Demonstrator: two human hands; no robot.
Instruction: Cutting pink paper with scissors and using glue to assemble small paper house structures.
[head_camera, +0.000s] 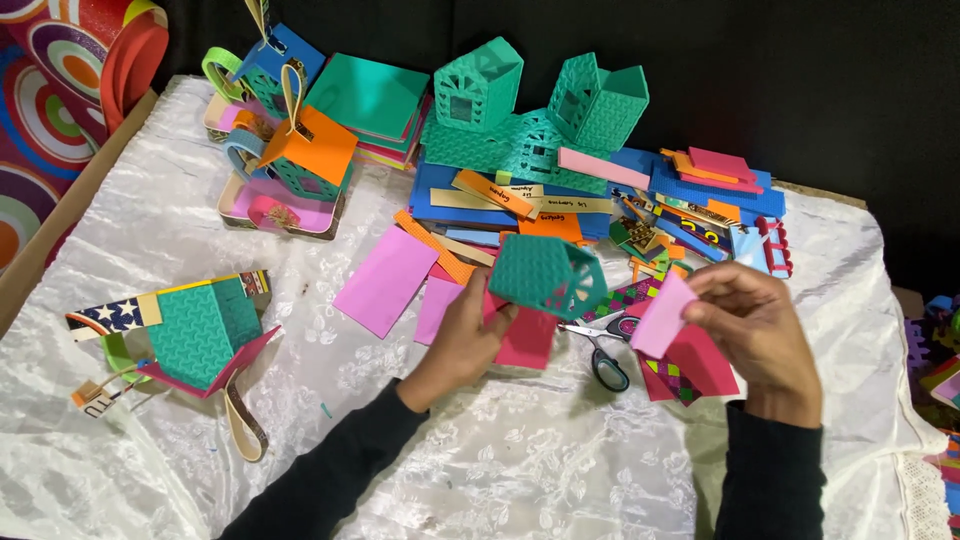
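My left hand (462, 335) grips a teal foam house-shaped box (545, 275) with a lattice wall, held tilted above the cloth. Just under it lies a red-pink foam sheet (528, 338). My right hand (755, 325) pinches a small light pink foam piece (661, 316) by its right edge, a little to the right of the teal box. Black-handled scissors (600, 348) lie on the cloth between my two hands. Both forearms wear dark sleeves.
A white satin cloth (520, 460) covers the table. At the back sits a heap of foam sheets and teal house shells (530, 130). Finished small houses stand at the left (205, 330) and back left (290, 150). A pink sheet (385, 280) lies mid-table.
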